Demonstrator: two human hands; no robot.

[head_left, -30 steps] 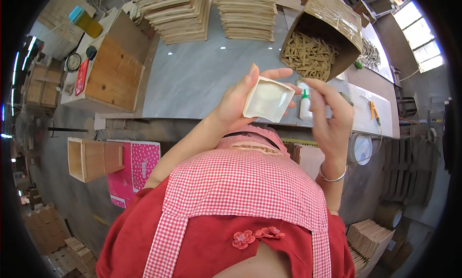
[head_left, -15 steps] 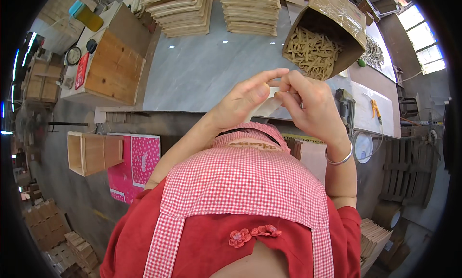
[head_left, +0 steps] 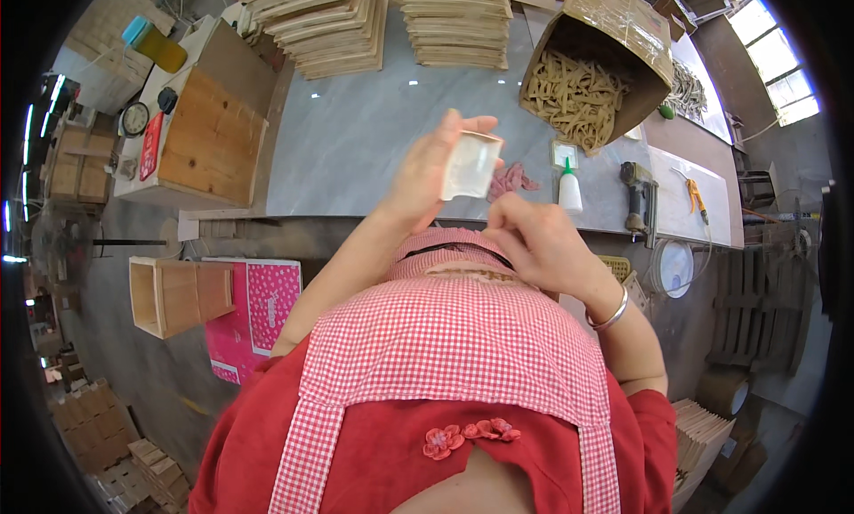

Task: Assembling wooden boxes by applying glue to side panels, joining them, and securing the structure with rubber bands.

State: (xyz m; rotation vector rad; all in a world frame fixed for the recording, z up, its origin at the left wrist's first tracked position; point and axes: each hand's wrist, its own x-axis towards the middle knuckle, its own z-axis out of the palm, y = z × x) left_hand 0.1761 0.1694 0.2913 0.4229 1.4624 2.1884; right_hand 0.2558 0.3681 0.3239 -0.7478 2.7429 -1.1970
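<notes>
My left hand (head_left: 422, 171) is raised over the near edge of the grey table (head_left: 347, 140). It grips a small whitish, box-like rectangular piece (head_left: 471, 165) with a thin brownish rim, its hollow side turned partly toward me. Its exact kind is unclear. Lower and to the right, my right hand (head_left: 541, 242) is closed, thumb and fingers curled together in front of my apron; whatever it may hold is hidden. Just beyond the piece lies a crumpled pink cloth (head_left: 513, 182). A white squeeze bottle (head_left: 570, 191) with a green nozzle stands right of the cloth.
A cardboard box (head_left: 614, 20) lies tipped, full of tan strips (head_left: 574, 96). Stacked wooden panels (head_left: 454, 24) stand at the back. On the right are a nail gun (head_left: 637, 194) and an orange air gun (head_left: 694, 198). An open wooden box (head_left: 178, 296) sits low at left.
My hands were close together over a whitish piece. Now they are apart: the right has dropped lower, while the left holds the piece, its hollow side showing.
</notes>
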